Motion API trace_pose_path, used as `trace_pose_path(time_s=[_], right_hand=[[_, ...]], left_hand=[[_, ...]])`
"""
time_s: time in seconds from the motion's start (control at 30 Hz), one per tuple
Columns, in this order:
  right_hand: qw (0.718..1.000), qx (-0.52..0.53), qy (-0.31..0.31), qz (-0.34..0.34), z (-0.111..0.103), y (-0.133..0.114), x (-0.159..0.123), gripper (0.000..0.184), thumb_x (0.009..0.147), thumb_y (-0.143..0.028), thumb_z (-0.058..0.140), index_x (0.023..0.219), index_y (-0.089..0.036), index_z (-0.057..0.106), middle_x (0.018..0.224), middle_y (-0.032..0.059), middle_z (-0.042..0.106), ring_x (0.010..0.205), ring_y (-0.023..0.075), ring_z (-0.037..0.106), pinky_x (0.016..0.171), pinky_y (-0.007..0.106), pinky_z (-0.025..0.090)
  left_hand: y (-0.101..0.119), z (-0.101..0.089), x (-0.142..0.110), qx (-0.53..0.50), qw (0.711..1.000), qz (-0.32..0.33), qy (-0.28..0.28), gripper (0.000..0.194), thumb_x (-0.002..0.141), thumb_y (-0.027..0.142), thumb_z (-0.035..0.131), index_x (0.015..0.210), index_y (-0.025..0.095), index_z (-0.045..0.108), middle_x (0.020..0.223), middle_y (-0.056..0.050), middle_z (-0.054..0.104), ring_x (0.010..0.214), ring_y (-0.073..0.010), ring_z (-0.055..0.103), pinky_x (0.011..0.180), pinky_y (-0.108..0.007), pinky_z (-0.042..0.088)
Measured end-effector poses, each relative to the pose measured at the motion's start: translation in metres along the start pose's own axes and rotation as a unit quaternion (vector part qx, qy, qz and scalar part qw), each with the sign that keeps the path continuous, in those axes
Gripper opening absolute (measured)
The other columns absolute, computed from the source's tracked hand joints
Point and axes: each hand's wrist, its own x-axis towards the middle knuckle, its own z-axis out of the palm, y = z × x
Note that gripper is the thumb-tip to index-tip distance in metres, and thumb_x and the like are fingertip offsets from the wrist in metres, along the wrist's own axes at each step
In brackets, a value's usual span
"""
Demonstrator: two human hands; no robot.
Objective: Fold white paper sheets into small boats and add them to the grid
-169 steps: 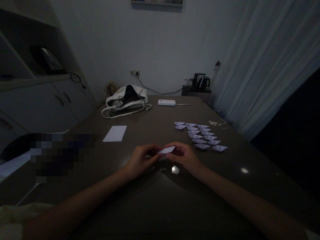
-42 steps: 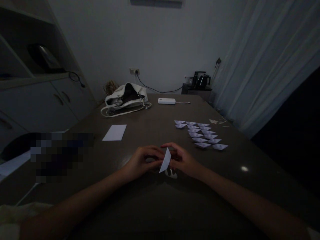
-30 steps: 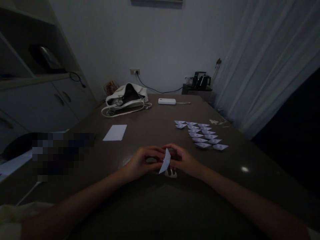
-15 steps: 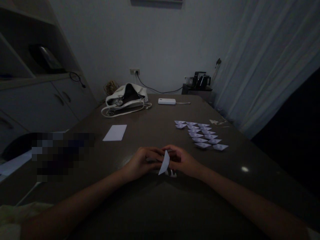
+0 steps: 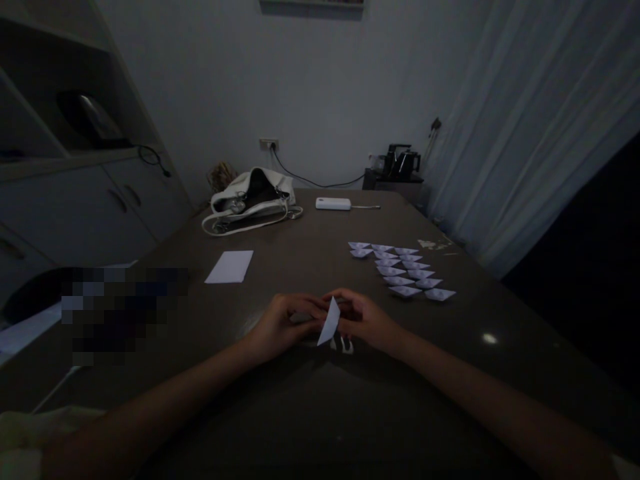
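Observation:
Between both hands, just above the dark table, is a small folded white paper boat [image 5: 329, 323], tilted on its end with its long side facing me. My left hand [image 5: 290, 325] pinches it from the left, thumb and fingers closing on the paper. From the right, my right hand [image 5: 367, 321] grips its other side with thumb and curled fingers. Some fingertips are hidden behind the paper. Finished-looking paper boats [image 5: 399, 281], several of them, stand in rows to the right beyond my right hand. A stack of white paper [image 5: 230, 267] lies to the left beyond my left hand.
A white handbag [image 5: 253, 200] rests at the table's far left, and a white power bank-like block [image 5: 333, 204] with a short cable lies at the far middle. Paper scraps [image 5: 433, 245] are near the right edge. Behind stands a black kettle [image 5: 409, 163].
The paper boat has shifted very slightly up between my hands, and my left fingers have adjusted a little on it. The other things stay where they were.

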Motion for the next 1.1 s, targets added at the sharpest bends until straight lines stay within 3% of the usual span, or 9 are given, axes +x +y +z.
trace_pose_path(time_s=[0.27,0.57,0.93,1.1], right_hand=[[1.0,-0.002,0.007,0.014,-0.0017,0.0026,0.001,0.037,0.075,-0.023,0.066,0.109,-0.02,0.053,0.08,-0.0004,0.061,0.054,0.0061,0.05,0.047,0.017,0.039],[0.999,0.007,0.043,0.025,-0.0031,0.0042,0.0027,0.033,0.077,-0.034,0.065,0.104,-0.019,0.053,0.061,-0.0037,0.058,0.045,0.007,0.046,0.041,0.017,0.034],[0.999,0.0,0.027,0.036,0.0008,0.0,0.0001,0.031,0.075,-0.024,0.067,0.103,-0.018,0.054,0.066,-0.0031,0.059,0.048,0.0061,0.047,0.043,0.016,0.033],[0.999,-0.012,0.044,0.027,-0.0004,0.0,0.0011,0.03,0.078,-0.027,0.064,0.105,-0.019,0.054,0.066,-0.0024,0.061,0.045,0.0055,0.047,0.04,0.015,0.034]], left_hand=[[-0.007,0.0019,-0.0011,0.012,1.0,0.01,0.013,0.011,0.079,0.018,0.067,0.087,0.015,0.073,0.097,-0.01,0.072,0.096,-0.0216,0.066,0.084,-0.032,0.052],[0.0008,0.0022,0.0039,-0.035,0.999,-0.037,0.009,0.016,0.084,0.021,0.061,0.095,0.014,0.07,0.097,-0.007,0.071,0.089,-0.0184,0.066,0.081,-0.03,0.051],[0.0006,0.0027,0.0024,-0.041,0.998,-0.028,-0.029,0.014,0.08,0.02,0.065,0.091,0.016,0.072,0.099,-0.008,0.069,0.091,-0.0191,0.065,0.082,-0.031,0.051],[-0.0002,0.0044,0.0043,-0.059,0.995,-0.069,-0.028,0.018,0.085,0.026,0.059,0.094,0.014,0.069,0.095,-0.007,0.071,0.086,-0.0186,0.065,0.079,-0.029,0.05]])
